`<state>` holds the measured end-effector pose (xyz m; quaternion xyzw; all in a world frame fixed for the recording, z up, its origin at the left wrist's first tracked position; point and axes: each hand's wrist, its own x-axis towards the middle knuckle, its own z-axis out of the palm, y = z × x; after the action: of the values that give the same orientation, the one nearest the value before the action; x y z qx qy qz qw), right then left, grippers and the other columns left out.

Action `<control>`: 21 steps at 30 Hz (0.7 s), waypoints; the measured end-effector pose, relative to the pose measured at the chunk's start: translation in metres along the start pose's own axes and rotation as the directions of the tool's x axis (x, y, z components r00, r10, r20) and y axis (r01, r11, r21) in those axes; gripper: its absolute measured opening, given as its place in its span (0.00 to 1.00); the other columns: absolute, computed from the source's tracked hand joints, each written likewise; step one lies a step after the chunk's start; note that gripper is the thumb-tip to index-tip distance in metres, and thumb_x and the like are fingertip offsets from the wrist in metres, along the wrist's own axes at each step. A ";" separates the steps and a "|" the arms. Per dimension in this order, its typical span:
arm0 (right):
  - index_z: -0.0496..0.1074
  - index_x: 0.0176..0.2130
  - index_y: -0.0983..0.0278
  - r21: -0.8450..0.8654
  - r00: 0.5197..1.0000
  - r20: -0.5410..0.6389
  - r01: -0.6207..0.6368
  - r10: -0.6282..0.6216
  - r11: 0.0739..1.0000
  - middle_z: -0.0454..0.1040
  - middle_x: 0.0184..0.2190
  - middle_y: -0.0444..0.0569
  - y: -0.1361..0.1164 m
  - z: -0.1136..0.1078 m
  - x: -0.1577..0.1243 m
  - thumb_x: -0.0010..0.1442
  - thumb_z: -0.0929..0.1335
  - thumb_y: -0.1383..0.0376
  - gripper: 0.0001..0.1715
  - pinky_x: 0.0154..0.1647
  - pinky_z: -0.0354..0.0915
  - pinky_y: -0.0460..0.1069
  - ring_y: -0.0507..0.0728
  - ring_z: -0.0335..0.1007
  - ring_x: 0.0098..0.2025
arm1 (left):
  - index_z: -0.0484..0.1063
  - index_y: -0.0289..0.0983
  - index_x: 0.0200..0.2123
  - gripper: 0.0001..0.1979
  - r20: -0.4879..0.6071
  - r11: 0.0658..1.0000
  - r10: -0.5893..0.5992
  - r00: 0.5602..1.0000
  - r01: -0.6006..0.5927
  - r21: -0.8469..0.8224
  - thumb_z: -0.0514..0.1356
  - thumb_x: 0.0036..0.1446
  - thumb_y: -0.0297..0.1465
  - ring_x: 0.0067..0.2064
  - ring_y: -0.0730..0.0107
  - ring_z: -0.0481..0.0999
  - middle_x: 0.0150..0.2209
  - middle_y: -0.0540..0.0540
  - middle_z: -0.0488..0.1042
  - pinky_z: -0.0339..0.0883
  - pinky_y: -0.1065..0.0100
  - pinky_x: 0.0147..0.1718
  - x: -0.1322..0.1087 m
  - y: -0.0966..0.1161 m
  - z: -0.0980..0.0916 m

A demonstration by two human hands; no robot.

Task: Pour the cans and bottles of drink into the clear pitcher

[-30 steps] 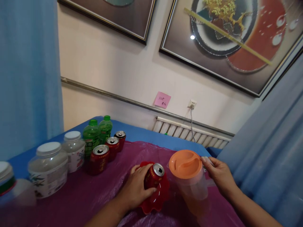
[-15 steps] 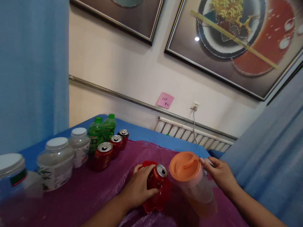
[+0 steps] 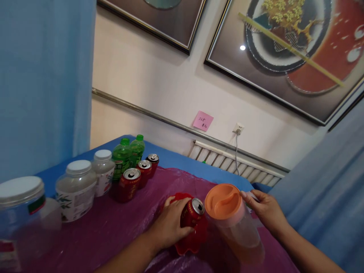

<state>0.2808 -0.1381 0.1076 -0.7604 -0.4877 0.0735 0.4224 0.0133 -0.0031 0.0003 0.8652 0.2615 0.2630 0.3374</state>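
My left hand (image 3: 167, 223) is wrapped round a red drink can (image 3: 191, 213) with an opened top. The can leans slightly to the right, over a red dish (image 3: 196, 242) with a wavy rim. Close by on the right, my right hand (image 3: 263, 208) grips the handle of a clear pitcher (image 3: 239, 235) with an orange lid (image 3: 222, 201). Some amber liquid shows low in the pitcher, which is tilted with its lid toward the can. My right fingers are partly hidden behind the handle.
Several red cans (image 3: 131, 185), green bottles (image 3: 122, 159) and clear jars with white lids (image 3: 78, 189) stand along the table's left side. Purple plastic sheeting (image 3: 113, 231) covers the blue tabletop (image 3: 167, 153). Blue curtains (image 3: 45, 76) hang on both sides; a radiator (image 3: 210, 155) is behind.
The whole view has shifted, so the scene sits slightly farther right. Both hands keep their hold on the can and the pitcher, with little other visible change.
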 end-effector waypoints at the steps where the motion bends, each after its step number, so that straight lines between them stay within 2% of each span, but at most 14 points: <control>1: 0.57 0.17 0.60 -0.002 1.000 -0.002 0.006 -0.006 1.000 0.51 0.18 0.39 0.000 0.000 0.000 0.49 0.70 0.35 0.36 0.23 0.50 0.47 0.51 0.48 0.23 | 0.68 0.44 0.58 0.36 0.002 1.000 -0.002 1.000 0.002 -0.001 0.70 0.43 0.30 0.62 0.48 0.70 0.59 0.43 0.76 0.43 0.44 0.68 0.000 0.001 0.000; 14: 0.58 0.17 0.60 -0.021 0.999 0.032 -0.003 0.003 1.000 0.52 0.18 0.39 -0.004 -0.001 0.002 0.49 0.71 0.36 0.36 0.21 0.49 0.46 0.50 0.47 0.22 | 0.69 0.46 0.58 0.35 -0.007 1.000 0.026 1.000 -0.026 0.000 0.68 0.44 0.31 0.62 0.47 0.71 0.59 0.44 0.76 0.42 0.42 0.68 -0.001 -0.004 0.004; 21: 0.60 0.17 0.60 -0.011 0.999 0.035 -0.001 0.001 1.000 0.53 0.17 0.39 -0.009 -0.001 0.001 0.48 0.71 0.36 0.35 0.20 0.51 0.46 0.51 0.49 0.22 | 0.69 0.46 0.57 0.34 -0.002 1.000 0.028 1.000 -0.028 -0.012 0.68 0.43 0.30 0.62 0.47 0.71 0.58 0.45 0.76 0.45 0.44 0.68 -0.001 -0.002 0.003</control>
<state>0.2757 -0.1364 0.1144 -0.7615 -0.4950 0.0843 0.4098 0.0136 -0.0041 -0.0029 0.8666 0.2479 0.2701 0.3386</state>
